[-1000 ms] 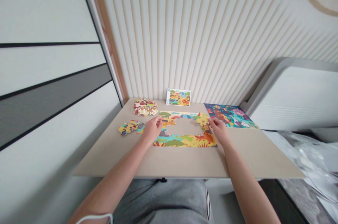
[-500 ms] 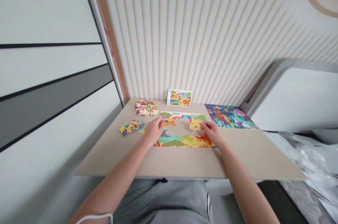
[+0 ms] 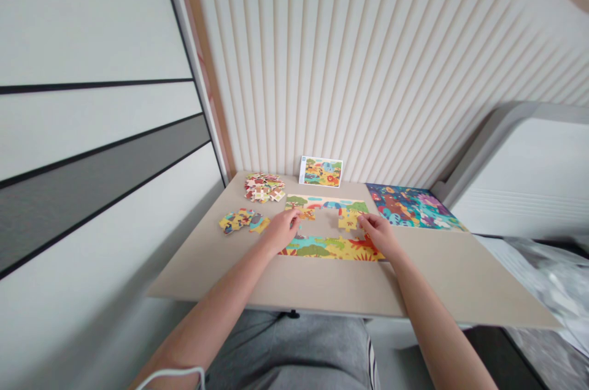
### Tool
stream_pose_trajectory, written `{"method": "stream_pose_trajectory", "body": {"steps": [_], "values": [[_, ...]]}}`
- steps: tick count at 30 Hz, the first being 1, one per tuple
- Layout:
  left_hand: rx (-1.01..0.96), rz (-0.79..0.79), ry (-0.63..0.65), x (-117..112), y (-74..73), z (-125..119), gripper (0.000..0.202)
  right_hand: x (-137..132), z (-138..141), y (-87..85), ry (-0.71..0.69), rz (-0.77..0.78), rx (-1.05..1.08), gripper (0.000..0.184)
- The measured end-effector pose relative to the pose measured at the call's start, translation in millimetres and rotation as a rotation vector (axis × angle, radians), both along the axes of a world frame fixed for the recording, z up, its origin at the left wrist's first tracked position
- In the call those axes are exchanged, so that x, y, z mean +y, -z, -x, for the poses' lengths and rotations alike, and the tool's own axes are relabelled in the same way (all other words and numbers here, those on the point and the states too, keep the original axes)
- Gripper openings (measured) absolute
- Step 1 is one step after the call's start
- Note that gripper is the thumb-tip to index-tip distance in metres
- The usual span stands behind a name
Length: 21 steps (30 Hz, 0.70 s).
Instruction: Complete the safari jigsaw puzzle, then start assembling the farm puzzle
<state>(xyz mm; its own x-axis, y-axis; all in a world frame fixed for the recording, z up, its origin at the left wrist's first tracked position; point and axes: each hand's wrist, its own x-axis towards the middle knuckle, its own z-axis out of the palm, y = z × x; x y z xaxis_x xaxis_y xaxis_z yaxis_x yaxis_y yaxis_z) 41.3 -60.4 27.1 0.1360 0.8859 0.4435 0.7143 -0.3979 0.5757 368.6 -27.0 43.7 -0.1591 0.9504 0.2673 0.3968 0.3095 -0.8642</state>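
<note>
A partly assembled animal puzzle lies on the beige table, with a bare gap in its middle. My left hand rests on the puzzle's left side, fingers bent and pressed together on the orange pieces there. My right hand lies on the puzzle's right side. Its fingertips pinch a joined yellow section of pieces that sits just inside the gap below the top row.
A pile of loose pieces lies at the back left, and a smaller group sits nearer my left hand. A picture card leans on the ribbed wall. A finished blue puzzle lies at the right. A white cabinet stands beyond it.
My right hand slid the yellow section leftward from the puzzle's right edge into the gap. My left hand stayed on the left side. The view shifted slightly.
</note>
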Motion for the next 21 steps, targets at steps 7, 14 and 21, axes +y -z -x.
{"method": "stream_pose_trajectory", "body": {"steps": [7,14,21], "values": [[0.102,0.009,-0.016,-4,-6.2,-4,0.026,1,-1,2.2,-0.003,0.001,-0.035,0.054],[0.266,0.027,-0.248,-22,-16.7,20,0.018,0,1,3.0,-0.008,-0.01,-0.049,0.053],[0.421,0.073,-0.257,-68,-5.3,39,0.028,-2,14,2.1,-0.059,-0.012,-0.072,0.048]]}}
